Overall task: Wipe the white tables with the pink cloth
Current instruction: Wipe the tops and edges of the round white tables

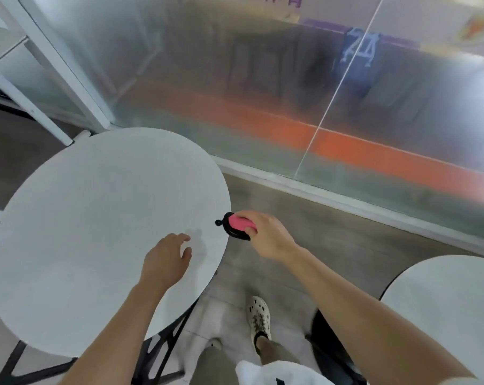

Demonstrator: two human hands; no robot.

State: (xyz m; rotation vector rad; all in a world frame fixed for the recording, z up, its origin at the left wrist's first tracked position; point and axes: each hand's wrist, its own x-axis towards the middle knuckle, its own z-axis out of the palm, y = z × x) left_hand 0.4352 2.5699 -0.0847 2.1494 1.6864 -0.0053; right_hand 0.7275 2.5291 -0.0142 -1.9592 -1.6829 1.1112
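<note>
Round table (82,218) left, second table (443,301) right, glass wall (263,93) behind.

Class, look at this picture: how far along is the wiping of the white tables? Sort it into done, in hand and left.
Done: nothing provable; neither tabletop shows wipe marks. In hand: the right hand grips the pink cloth at the rim of the round table, the left hand open above it. Left: probably that tabletop, and the second table at the right.
</note>
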